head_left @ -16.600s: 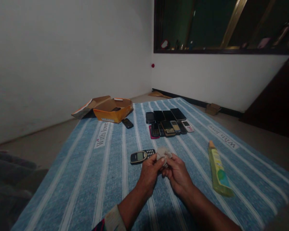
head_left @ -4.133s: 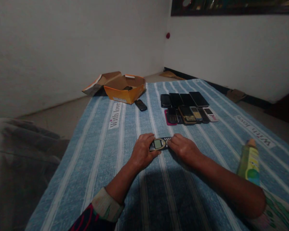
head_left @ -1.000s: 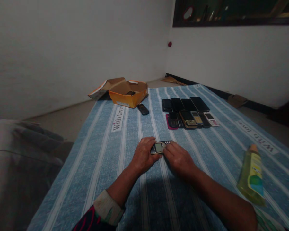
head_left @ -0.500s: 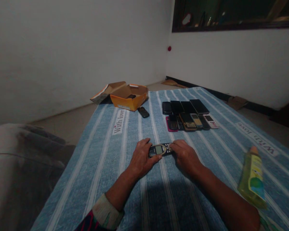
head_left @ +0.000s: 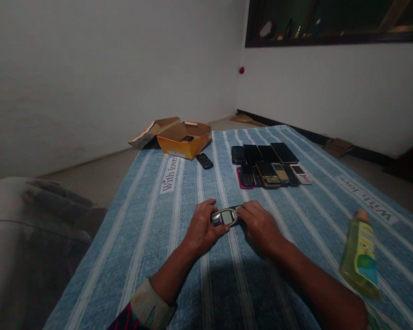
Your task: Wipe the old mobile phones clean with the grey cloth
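While gripping the keypad phone over the near middle of the striped cloth, curled the fingers of the left hand round its left end and bunched those of the right hand over its right end, hiding most keys. Could not tell a lifted phone from a resting one. Judged handling unfinished, with both hands on it. Saw two rows of phones at far right, already laid out; took as perhaps remaining the dark handset just beside the open orange box at far left, and probably another handset inside.
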`<action>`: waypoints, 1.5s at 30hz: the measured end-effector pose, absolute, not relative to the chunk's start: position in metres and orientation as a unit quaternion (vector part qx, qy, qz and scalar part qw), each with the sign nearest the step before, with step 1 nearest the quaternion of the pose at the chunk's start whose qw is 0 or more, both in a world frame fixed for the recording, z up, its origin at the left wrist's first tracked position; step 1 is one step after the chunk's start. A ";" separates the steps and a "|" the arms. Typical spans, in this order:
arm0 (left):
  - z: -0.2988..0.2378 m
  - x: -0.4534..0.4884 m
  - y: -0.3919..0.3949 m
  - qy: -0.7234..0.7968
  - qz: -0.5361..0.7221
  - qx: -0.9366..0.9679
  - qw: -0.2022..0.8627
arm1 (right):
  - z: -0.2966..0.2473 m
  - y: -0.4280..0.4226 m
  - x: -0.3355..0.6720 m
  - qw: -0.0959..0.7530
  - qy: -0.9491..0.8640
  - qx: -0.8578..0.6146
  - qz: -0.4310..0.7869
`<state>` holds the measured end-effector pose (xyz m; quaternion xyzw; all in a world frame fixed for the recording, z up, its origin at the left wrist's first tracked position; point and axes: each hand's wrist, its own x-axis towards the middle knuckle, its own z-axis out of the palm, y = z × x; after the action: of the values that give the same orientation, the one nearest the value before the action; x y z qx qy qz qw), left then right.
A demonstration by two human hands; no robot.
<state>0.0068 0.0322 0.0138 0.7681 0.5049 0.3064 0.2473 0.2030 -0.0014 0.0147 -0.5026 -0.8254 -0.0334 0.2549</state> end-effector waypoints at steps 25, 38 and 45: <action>0.016 0.014 0.015 0.503 0.303 0.762 0.272 | 0.052 0.002 0.190 0.162 -0.820 -0.547 -0.036; 0.000 0.009 0.017 0.464 0.342 0.773 0.265 | 0.059 0.003 0.145 0.167 -0.856 -0.488 -0.029; 0.002 0.014 0.017 0.460 0.356 0.760 0.290 | 0.052 0.001 0.174 0.163 -0.823 -0.542 -0.057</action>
<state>0.0143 0.0169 0.0018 0.7596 0.4605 0.3559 0.2904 0.1739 0.0012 0.0523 -0.5415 -0.8227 -0.0566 0.1635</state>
